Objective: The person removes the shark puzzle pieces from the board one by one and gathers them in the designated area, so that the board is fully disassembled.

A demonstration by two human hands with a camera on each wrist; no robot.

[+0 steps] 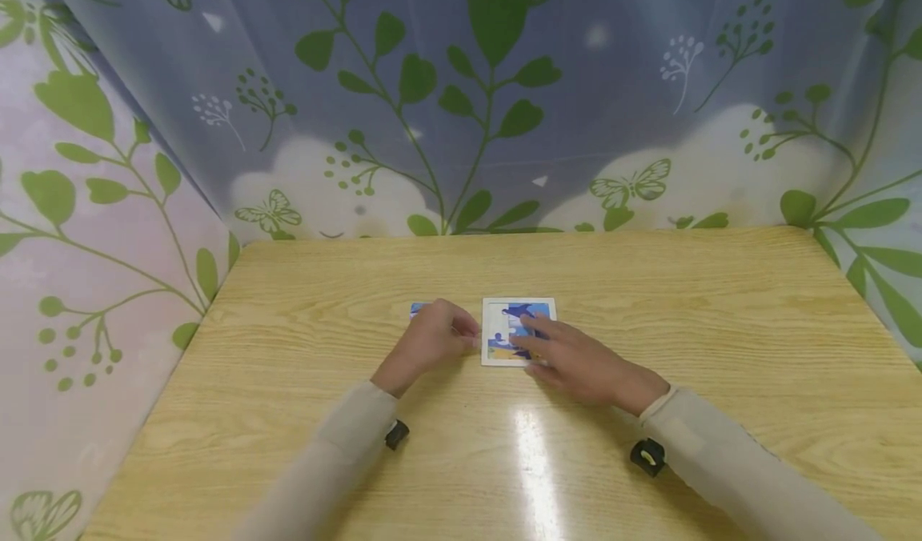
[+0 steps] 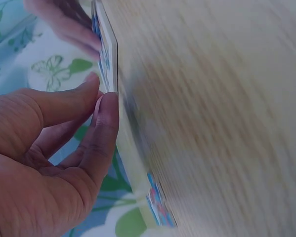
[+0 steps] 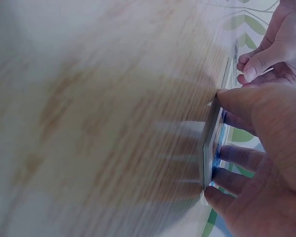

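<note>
A white-framed jigsaw puzzle with a blue and orange picture lies flat on the wooden table. At its upper left, part of the inside is plain white. My right hand rests on it from the right, fingers spread over the picture and thumb at the near edge. Just left of the frame, my left hand has thumb and finger brought together. Between those tips in the left wrist view shows a sliver of a small pale piece, mostly hidden. Past the left hand lies a blue picture piece, partly covered.
The wooden table stretches out on all sides of the hands. A patterned curtain with green leaves hangs along the back edge and both sides. A glare streak lies on the near tabletop.
</note>
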